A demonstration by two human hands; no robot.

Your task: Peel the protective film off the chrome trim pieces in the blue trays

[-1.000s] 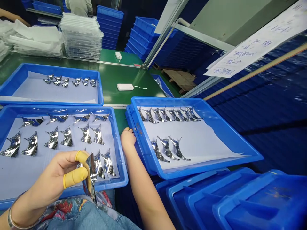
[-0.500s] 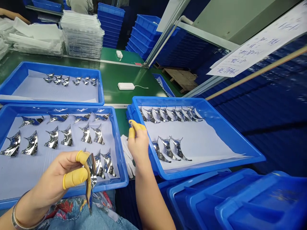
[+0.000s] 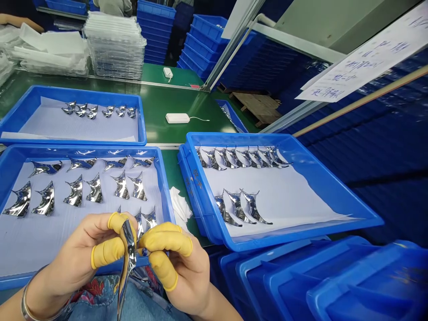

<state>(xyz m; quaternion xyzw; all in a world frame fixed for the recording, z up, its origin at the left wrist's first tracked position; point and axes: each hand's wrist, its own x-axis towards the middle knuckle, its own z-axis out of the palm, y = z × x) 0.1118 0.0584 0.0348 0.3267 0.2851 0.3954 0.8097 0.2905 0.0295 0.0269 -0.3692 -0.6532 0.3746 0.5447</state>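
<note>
Curved chrome piece (image 3: 129, 252) between hands, long axis near vertical, lower tip toward denim lap (image 3: 100, 303). Left hand (image 3: 78, 254) pinches upper part through yellow finger cots (image 3: 107, 252); right hand (image 3: 182, 267) narrow, fingertips against piece; both equally near.

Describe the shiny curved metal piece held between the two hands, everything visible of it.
The curved metal piece is a thin, mirror-bright silver sheet showing dark and light reflections. It stands nearly edge-on, so its full outline is hidden, and narrows to a slender point aimed downward. Yellow-cotted fingers of the left hand and the right hand pinch its upper part, above the person's denim lap.
</note>
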